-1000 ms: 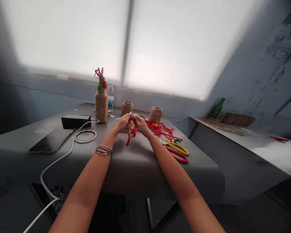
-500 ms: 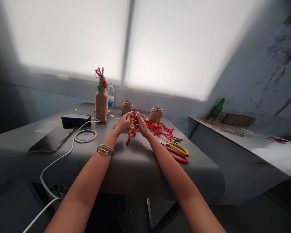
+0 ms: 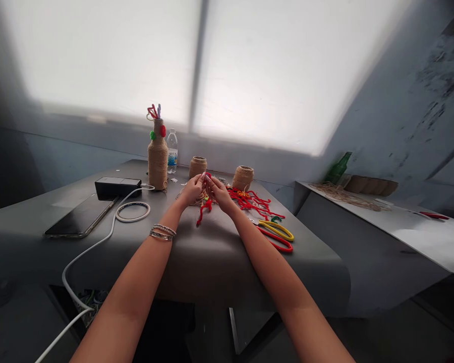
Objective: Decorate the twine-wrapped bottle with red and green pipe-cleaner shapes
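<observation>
My left hand [image 3: 192,191] and my right hand [image 3: 218,193] meet fingertip to fingertip above the middle of the grey table [image 3: 212,242]. Both are closed on a small red piece [image 3: 208,175], mostly covered by the fingers. Beneath and behind them lie tangled twine and red fuzzy strands [image 3: 249,199], which spread out to the right. Two twine-wrapped jars stand just behind, one [image 3: 199,166] beyond my left hand and the other [image 3: 243,177] to the right. Scissors with yellow and red handles [image 3: 276,230] rest beside my right forearm.
At the left are a twine-wrapped bottle [image 3: 158,164], a plastic bottle [image 3: 172,154], a black box [image 3: 117,187], a phone [image 3: 79,219] and a white cable [image 3: 109,234]. A side table [image 3: 401,227] at the right holds a green bottle [image 3: 338,169] and loose twine.
The fingertips of both hands have come together over the red piece, which shows less than before. The view has shifted very slightly.
</observation>
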Motion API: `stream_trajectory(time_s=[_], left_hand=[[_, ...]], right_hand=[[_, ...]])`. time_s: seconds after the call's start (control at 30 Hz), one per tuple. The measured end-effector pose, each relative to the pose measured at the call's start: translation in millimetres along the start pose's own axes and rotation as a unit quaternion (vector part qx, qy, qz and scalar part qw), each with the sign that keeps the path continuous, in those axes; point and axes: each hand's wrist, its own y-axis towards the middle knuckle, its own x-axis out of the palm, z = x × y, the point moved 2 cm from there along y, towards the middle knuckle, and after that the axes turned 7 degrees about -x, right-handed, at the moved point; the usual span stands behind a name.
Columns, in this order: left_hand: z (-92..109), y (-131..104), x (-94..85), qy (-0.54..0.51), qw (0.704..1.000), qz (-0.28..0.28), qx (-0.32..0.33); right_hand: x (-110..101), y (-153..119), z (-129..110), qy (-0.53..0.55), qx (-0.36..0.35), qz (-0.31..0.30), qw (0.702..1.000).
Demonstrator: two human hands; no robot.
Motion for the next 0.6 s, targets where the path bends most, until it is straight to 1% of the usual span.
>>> stream_trajectory(time_s=[0.1, 0.2, 0.27, 0.43, 0.6], left_hand=[[1.9, -2.1, -0.1, -0.005, 1.000, -0.006, -0.016], [4.0, -3.8, 0.7, 0.018, 1.000, -0.006, -0.005], [4.6, -4.1, 1.7, 0.026, 1.000, -0.003, -0.006], [3.0, -2.5, 3.4, 0.010, 1.000, 0.006, -0.020], [2.4, -2.0, 2.7, 0.036, 0.999, 0.005, -0.005]], right_hand=[[-2.8, 0.4, 0.9, -0.016, 0.007, 0.002, 1.000], [-5.1, 3.0, 3.4, -0.026, 0.016, 0.005, 1.000], [-5.3, 4.9, 4.2, -0.023, 0.002, 0.008, 1.000], [-4.0, 6.0, 3.7, -0.034, -0.055, 0.027, 0.998], [-5.7, 5.7, 5.3, -0.059, -0.047, 0.029, 0.997]])
